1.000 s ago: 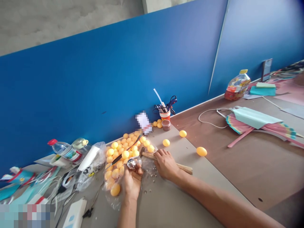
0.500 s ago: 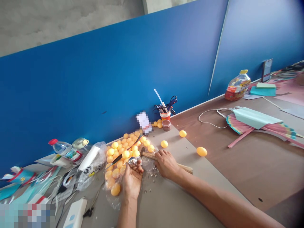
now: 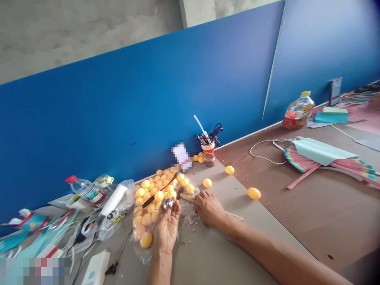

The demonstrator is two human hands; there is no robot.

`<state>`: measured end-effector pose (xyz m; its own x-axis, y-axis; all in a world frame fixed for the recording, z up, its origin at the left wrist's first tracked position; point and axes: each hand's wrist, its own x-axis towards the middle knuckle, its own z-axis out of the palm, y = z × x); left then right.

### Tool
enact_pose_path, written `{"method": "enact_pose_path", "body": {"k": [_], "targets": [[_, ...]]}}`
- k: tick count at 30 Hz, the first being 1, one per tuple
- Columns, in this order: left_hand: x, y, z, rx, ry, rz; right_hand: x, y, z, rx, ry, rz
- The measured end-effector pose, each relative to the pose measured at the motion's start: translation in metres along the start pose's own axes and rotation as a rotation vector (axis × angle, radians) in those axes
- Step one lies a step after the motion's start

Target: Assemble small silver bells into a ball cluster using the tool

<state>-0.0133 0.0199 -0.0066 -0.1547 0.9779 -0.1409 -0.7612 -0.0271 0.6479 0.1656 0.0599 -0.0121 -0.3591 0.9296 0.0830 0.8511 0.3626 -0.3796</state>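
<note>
My left hand (image 3: 166, 231) is palm up, its fingers closed around a shiny silver ball (image 3: 168, 204) held near the fingertips. My right hand (image 3: 210, 208) lies palm down with curled fingers over thin wooden sticks (image 3: 188, 198), whose ends show on both sides of it. Its fingertips are partly hidden. Just beyond the hands, many orange balls (image 3: 146, 220) sit in a clear plastic bag (image 3: 142, 253), with a dark, slim tool (image 3: 148, 202) lying across them. Tiny bits (image 3: 190, 229) are scattered between the hands.
Loose orange balls (image 3: 254, 193) lie to the right. A cup of pens (image 3: 208, 147) and a small lidded tub (image 3: 209, 160) stand by the blue partition (image 3: 118, 111). Bottles (image 3: 87, 192), cables and a white power strip (image 3: 95, 269) crowd the left; a fan-shaped paper craft (image 3: 326, 152) lies right.
The view has shifted slightly, moving the scene down and right. My left hand has turned a little, its fingers higher around the silver ball. My right hand stays over the sticks, whose right end looks thinner.
</note>
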Motion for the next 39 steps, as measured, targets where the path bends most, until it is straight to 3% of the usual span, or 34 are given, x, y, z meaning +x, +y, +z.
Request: {"method": "enact_pose_path", "body": {"k": [8, 13, 18, 28, 33, 39], "targets": [[-0.002, -0.002, 0.004, 0.025, 0.082, -0.019, -0.001, 0.000, -0.002, -0.005, 0.020, -0.016], [-0.004, 0.001, 0.006, 0.011, 0.011, -0.037, 0.000, -0.002, -0.004, -0.003, -0.013, 0.000], [-0.003, 0.001, 0.003, -0.017, 0.036, -0.061, 0.001, -0.002, -0.005, -0.003, -0.069, -0.044], [-0.002, 0.008, 0.000, -0.066, 0.027, -0.039, 0.001, 0.006, -0.001, -0.007, -0.015, -0.033], [0.000, 0.009, -0.003, -0.090, 0.037, -0.074, -0.002, 0.006, -0.010, 0.086, -0.061, 0.036], [0.001, 0.009, -0.004, -0.099, 0.067, -0.071, 0.007, 0.016, -0.016, 0.375, 0.059, 0.123]]}}
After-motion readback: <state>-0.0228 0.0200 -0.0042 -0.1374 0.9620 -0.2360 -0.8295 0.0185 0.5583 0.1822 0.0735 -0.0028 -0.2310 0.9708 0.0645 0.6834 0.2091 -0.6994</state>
